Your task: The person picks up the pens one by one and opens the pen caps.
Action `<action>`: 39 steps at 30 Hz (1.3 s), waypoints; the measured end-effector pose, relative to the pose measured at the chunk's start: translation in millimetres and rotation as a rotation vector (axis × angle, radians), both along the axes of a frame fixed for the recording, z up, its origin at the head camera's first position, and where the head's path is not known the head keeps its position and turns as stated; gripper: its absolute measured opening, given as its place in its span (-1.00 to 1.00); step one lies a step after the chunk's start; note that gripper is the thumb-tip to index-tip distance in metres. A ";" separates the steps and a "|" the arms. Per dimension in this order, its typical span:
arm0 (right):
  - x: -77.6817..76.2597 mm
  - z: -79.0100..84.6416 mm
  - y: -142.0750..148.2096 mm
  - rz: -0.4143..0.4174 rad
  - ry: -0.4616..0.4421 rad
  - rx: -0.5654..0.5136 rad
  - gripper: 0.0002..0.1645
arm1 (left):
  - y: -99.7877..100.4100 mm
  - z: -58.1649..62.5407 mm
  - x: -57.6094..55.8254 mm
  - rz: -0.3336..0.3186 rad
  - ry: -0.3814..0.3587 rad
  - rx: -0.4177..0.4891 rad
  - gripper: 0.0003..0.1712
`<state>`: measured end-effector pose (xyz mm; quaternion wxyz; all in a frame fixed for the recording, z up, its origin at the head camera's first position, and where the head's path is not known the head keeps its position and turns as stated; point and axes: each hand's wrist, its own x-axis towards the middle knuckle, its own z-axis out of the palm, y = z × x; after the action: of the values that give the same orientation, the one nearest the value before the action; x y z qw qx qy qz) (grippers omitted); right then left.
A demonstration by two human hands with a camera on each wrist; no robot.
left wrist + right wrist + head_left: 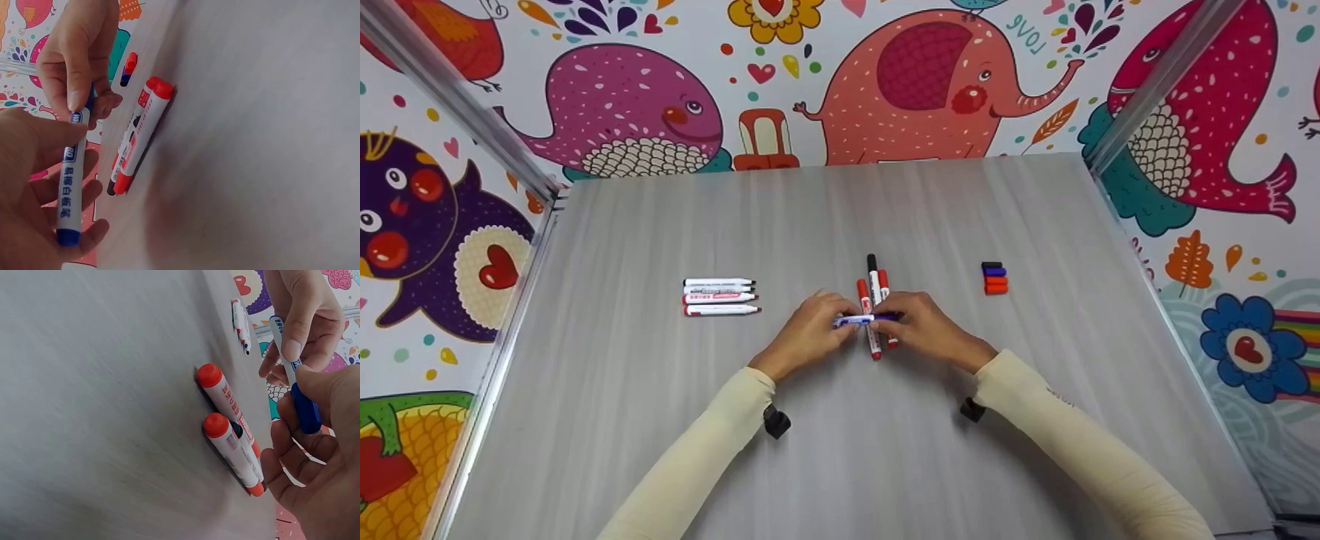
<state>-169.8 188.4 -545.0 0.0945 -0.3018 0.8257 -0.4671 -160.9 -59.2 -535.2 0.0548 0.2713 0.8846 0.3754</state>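
Note:
A white marker with a blue end plug and blue cap is held level between both hands, over several capped markers. My left hand pinches its white barrel, which carries blue lettering. The right hand grips the blue cap end, thumb and fingers around it. The cap appears to sit on the barrel, though fingers partly hide where they meet. Beneath the hands lie a black-capped marker and red-capped markers, side by side on the table; the hands partly cover them in the head view.
To the left, several uncapped white markers lie in a row, tips pointing right. Loose caps in black, blue and red-orange form a short stack on the right. A wood-grain table meets printed walls and metal posts behind.

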 end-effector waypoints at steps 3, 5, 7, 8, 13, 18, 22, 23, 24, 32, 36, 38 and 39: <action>0.1 1.5 1.7 0.001 -0.002 -0.002 -0.73 | 1.8 0.9 1.3 -0.019 0.009 0.010 -0.76; 0.5 2.6 2.6 -0.005 -0.013 -0.004 -0.71 | 3.1 1.2 1.7 -0.032 0.026 0.020 -0.75; 0.1 3.5 2.8 -0.013 -0.021 -0.010 -0.71 | 4.0 2.0 1.6 -0.038 0.051 0.027 -0.74; -0.2 4.0 2.8 -0.019 -0.022 -0.015 -0.71 | 4.5 2.0 1.3 -0.038 0.065 0.029 -0.74; -1.3 6.2 3.0 -0.045 0.003 -0.033 -0.73 | 5.0 2.1 -0.5 -0.037 0.126 0.031 -0.77; -2.2 7.3 4.3 -0.026 0.030 -0.021 -0.74 | 5.0 3.8 1.0 -0.040 0.131 0.014 -0.75; -4.2 7.1 5.0 0.004 0.076 0.000 -0.75 | 5.2 6.6 3.2 -0.028 0.126 -0.006 -0.72; -4.4 7.1 5.3 0.007 0.085 0.008 -0.75 | 5.4 7.0 3.6 -0.024 0.124 -0.009 -0.72; -4.5 7.3 5.6 0.011 0.092 0.015 -0.75 | 5.8 7.1 3.8 -0.022 0.124 -0.013 -0.72; -2.9 15.7 12.5 0.028 0.153 0.110 -0.75 | 11.2 7.1 4.9 -0.028 0.118 -0.035 -0.69; -5.4 21.5 14.4 0.049 0.194 0.152 -0.80 | 13.1 7.5 4.6 -0.032 0.102 -0.029 -0.70; -6.6 23.7 15.3 0.056 0.199 0.182 -0.80 | 13.7 7.8 4.2 -0.039 0.093 -0.025 -0.70; -7.0 24.5 15.9 0.062 0.202 0.192 -0.80 | 13.9 7.9 4.0 -0.043 0.092 -0.025 -0.70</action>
<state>-176.8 204.3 -520.5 0.0539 -0.3622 0.8623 -0.3498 -156.9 -45.3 -527.3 0.0254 0.3065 0.8847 0.3503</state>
